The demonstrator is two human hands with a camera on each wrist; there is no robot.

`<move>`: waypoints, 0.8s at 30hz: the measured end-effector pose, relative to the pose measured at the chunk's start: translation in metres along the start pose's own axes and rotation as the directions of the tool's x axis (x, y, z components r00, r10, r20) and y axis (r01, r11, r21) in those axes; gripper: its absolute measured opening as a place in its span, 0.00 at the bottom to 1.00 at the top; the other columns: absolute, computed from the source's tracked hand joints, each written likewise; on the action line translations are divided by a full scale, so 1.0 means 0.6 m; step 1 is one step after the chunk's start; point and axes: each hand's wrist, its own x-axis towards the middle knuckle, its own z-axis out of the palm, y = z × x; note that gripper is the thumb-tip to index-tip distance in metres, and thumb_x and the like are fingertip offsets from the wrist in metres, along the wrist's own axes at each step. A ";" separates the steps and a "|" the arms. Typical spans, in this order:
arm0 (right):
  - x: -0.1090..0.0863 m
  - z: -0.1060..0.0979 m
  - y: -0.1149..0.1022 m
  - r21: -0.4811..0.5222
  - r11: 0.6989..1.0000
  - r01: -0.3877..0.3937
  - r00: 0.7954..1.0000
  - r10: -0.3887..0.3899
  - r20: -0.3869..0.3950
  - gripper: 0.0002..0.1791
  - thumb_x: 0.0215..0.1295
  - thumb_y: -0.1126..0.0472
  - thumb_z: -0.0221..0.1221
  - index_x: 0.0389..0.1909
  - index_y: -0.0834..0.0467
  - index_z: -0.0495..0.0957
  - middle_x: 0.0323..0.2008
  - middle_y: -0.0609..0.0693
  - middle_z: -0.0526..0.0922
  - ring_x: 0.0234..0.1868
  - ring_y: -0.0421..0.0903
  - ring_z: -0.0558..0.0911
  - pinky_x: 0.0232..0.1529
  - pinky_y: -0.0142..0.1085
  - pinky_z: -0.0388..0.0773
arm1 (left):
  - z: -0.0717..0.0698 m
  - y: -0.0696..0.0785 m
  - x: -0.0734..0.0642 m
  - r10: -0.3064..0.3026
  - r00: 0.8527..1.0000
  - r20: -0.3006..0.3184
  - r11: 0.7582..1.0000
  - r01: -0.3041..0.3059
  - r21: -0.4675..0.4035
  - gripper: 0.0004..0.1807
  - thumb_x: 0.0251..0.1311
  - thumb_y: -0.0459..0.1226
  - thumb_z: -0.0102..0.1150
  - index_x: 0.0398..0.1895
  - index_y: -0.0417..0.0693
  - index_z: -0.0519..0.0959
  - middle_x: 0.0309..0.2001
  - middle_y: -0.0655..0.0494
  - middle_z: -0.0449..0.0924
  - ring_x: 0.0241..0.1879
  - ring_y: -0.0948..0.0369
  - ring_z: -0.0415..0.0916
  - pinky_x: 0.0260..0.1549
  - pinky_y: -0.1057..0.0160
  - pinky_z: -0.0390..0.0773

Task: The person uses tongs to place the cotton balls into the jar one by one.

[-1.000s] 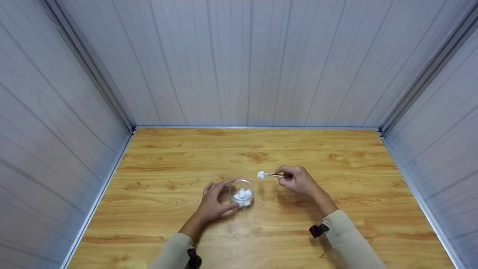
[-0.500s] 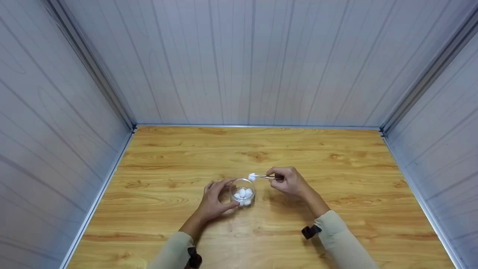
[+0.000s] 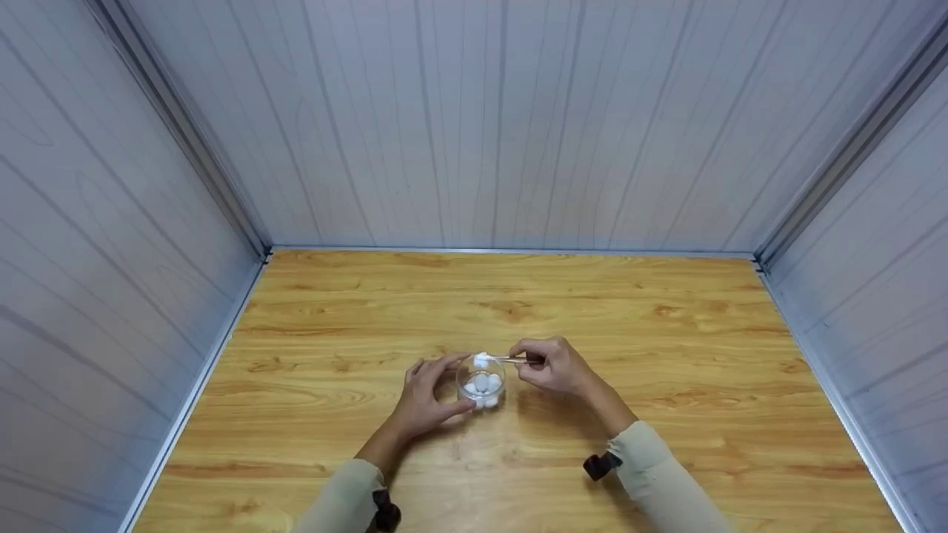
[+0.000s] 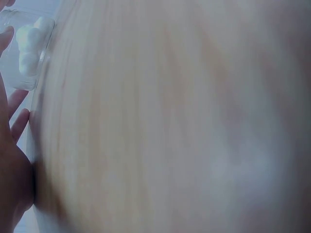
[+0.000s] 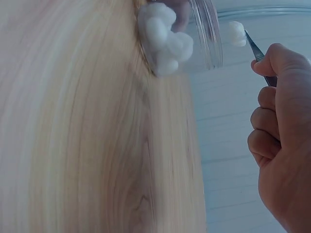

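Observation:
A clear round jar [image 3: 461, 377] stands on the table, several white cotton balls [image 5: 167, 41] lying in its lower part. My left hand [image 3: 428, 398] holds it from the left, thumb at the near side and fingers round the far side. In my right hand [image 3: 554, 368] a pair of metal tweezers [image 5: 256, 50] is pinched between thumb and forefinger, the other fingers curled in. Their tips grip one cotton ball [image 5: 236, 33], which hangs just above the jar's mouth in the right wrist view. The left wrist view catches only part of the left hand [image 4: 14, 170] and the jar.
The wood-grain table [image 3: 629, 311] stretches around both hands. Pale panel walls [image 3: 459, 126] enclose it at the back and on both sides. A black wrist mount [image 3: 602, 466] sits at the right sleeve, with another [image 3: 386, 511] at the left.
The right hand has moved left, carrying the tweezers and cotton ball from right of the jar to over its mouth. The left hand has stayed in place on the jar.

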 end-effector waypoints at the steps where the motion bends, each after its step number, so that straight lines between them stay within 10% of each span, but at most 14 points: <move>1: 0.001 0.002 -0.002 0.005 1.000 -0.002 1.000 0.002 0.003 0.10 0.65 0.73 0.66 0.44 0.62 0.90 0.20 0.56 0.82 0.26 0.27 0.67 0.29 0.19 0.65 | 0.000 0.000 0.000 0.000 1.000 0.001 1.000 0.000 0.001 0.44 0.59 0.52 0.85 0.79 0.63 0.77 0.65 0.53 0.92 0.69 0.46 0.80 0.83 0.23 0.49; 24: 0.001 0.011 -0.008 -0.008 1.000 -0.030 0.999 0.030 0.040 0.09 0.64 0.72 0.68 0.45 0.64 0.88 0.19 0.54 0.80 0.26 0.25 0.67 0.29 0.21 0.66 | 0.001 -0.004 0.000 0.023 1.000 -0.017 1.000 -0.023 -0.008 0.43 0.59 0.52 0.85 0.78 0.63 0.78 0.65 0.57 0.92 0.70 0.47 0.80 0.82 0.21 0.49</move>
